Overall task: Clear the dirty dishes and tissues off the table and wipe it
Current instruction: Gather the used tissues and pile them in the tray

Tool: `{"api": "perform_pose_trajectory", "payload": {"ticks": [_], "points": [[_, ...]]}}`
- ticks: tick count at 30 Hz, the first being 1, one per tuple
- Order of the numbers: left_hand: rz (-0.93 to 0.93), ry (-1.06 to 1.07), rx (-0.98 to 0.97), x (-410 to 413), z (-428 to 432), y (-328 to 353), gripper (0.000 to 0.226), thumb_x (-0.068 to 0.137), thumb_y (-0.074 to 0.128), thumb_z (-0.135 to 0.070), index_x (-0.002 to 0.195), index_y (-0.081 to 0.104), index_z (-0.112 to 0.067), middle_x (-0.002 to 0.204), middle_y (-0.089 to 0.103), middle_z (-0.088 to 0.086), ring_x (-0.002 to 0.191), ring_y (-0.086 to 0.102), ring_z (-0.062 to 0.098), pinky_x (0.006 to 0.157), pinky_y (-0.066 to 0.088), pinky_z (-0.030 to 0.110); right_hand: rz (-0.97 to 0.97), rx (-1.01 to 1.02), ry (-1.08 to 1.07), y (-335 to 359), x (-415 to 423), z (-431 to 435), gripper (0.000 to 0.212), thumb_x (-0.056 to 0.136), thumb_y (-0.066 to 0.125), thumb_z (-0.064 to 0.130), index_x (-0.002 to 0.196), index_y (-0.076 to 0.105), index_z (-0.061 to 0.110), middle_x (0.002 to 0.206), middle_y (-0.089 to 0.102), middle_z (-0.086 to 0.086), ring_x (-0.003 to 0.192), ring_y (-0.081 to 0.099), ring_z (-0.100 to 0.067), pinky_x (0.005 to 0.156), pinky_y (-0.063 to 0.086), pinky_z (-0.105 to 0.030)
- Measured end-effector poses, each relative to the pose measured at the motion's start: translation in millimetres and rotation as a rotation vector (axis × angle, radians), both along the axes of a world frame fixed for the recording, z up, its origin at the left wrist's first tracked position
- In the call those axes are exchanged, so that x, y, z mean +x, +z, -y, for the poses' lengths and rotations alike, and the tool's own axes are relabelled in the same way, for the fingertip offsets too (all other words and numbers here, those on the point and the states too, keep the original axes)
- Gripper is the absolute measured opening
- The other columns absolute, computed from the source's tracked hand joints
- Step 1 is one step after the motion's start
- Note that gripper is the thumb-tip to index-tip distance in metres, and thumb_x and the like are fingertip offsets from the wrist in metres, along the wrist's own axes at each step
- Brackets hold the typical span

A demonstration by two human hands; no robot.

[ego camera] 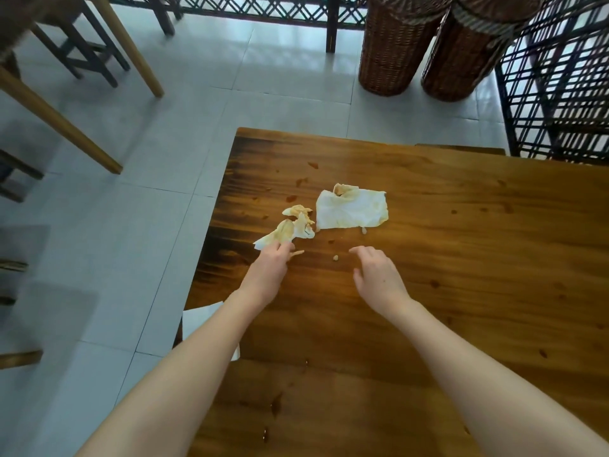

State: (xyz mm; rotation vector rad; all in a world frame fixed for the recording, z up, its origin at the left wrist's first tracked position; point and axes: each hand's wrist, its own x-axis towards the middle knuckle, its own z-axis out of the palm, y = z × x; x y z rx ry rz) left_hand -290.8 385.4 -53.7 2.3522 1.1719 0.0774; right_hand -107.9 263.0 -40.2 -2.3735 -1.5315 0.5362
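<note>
My left hand (270, 270) meets the crumpled, brown-stained white tissue (293, 227) near the left edge of the brown wooden table (461, 258), fingertips on its near corner; pinched or not, I cannot tell; right hand (379, 275) hovers loosely spread, empty, likely bound for the flatter stained white tissue (352, 211) just beyond.

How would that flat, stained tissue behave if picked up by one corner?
The flat tissue would probably droop limply: it is thin, creased, and one corner is folded over. It looks light, so a push may bunch it rather than slide it. Its brownish stains hint at damp spots, which could tear or cling to the table.
</note>
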Motion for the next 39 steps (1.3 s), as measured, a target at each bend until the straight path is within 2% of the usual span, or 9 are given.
{"api": "perform_pose_trajectory", "payload": {"ticks": [3,10,12,14,16,19,27,32,39], "points": [[-0.007,0.012,0.061,8,-20,5,0.045,0.094,0.055,-0.005,0.137,0.047,-0.015,0.13,0.053,0.006,0.114,0.056,0.021,0.096,0.051,0.032,0.007,0.001,-0.016,-3,3,-2,0.039,0.092,0.055,0.011,0.13,0.051,0.016,0.127,0.057,-0.001,0.119,0.051,-0.016,0.101,0.041,-0.028],[-0.033,0.004,0.139,31,-43,-2,0.048,0.093,0.058,-0.01,0.139,0.045,-0.017,0.132,0.051,0.007,0.114,0.054,0.02,0.095,0.051,0.028,-0.005,-0.036,-0.081,-12,22,17,0.039,0.091,0.056,0.01,0.13,0.052,0.016,0.126,0.058,-0.001,0.118,0.052,-0.016,0.101,0.041,-0.029],[-0.066,-0.016,0.106,31,-42,-12,0.054,0.096,0.053,-0.014,0.147,0.034,-0.022,0.146,0.038,0.008,0.131,0.041,0.025,0.108,0.04,0.036,-0.005,-0.053,-0.098,-13,27,23,0.039,0.092,0.055,0.01,0.131,0.051,0.015,0.127,0.057,-0.001,0.119,0.051,-0.016,0.101,0.04,-0.028],[-0.12,-0.047,0.029,28,-42,-21,0.063,0.098,0.049,-0.023,0.152,0.016,-0.029,0.158,0.017,0.006,0.146,0.017,0.028,0.116,0.021,0.045,-0.006,-0.072,-0.108,-14,30,28,0.039,0.093,0.054,0.01,0.132,0.05,0.015,0.127,0.057,-0.002,0.12,0.05,-0.016,0.102,0.04,-0.029],[-0.183,-0.086,-0.01,24,-43,-27,0.074,0.096,0.05,-0.038,0.152,0.002,-0.034,0.161,0.003,0.003,0.148,0.002,0.028,0.117,0.009,0.049,-0.012,-0.081,-0.123,-14,33,31,0.04,0.093,0.053,0.01,0.132,0.05,0.014,0.128,0.056,-0.002,0.12,0.05,-0.016,0.102,0.04,-0.029],[-0.219,-0.126,0.001,26,-51,-31,0.083,0.092,0.053,-0.048,0.151,-0.004,-0.036,0.161,-0.002,0.001,0.148,-0.004,0.028,0.116,0.004,0.05,-0.011,-0.09,-0.134,-13,35,34,0.04,0.093,0.053,0.01,0.133,0.049,0.014,0.129,0.056,-0.003,0.121,0.05,-0.017,0.102,0.04,-0.029],[-0.119,-0.234,0.049,33,-47,-39,0.071,0.097,0.052,-0.022,0.152,0.009,-0.031,0.158,0.017,0.002,0.145,0.017,0.025,0.116,0.022,0.041,-0.023,-0.09,-0.127,-13,28,35,0.041,0.093,0.053,0.009,0.133,0.049,0.012,0.13,0.056,-0.004,0.122,0.049,-0.017,0.104,0.04,-0.03],[-0.061,-0.21,0.11,30,-38,-43,0.073,0.085,0.065,0.0,0.144,0.031,-0.027,0.146,0.036,0.004,0.133,0.032,0.023,0.108,0.036,0.034,-0.028,-0.065,-0.084,-16,20,24,0.04,0.094,0.052,0.01,0.133,0.049,0.013,0.13,0.055,-0.002,0.122,0.049,-0.016,0.105,0.04,-0.029],[-0.004,-0.084,0.055,32,-36,-39,0.054,0.086,0.067,-0.01,0.132,0.044,-0.024,0.133,0.043,0.007,0.119,0.04,0.02,0.096,0.043,0.027,-0.03,-0.039,-0.044,-25,4,-10,0.038,0.092,0.056,0.018,0.13,0.051,0.02,0.124,0.056,0.003,0.115,0.051,-0.013,0.098,0.043,-0.027]]}}
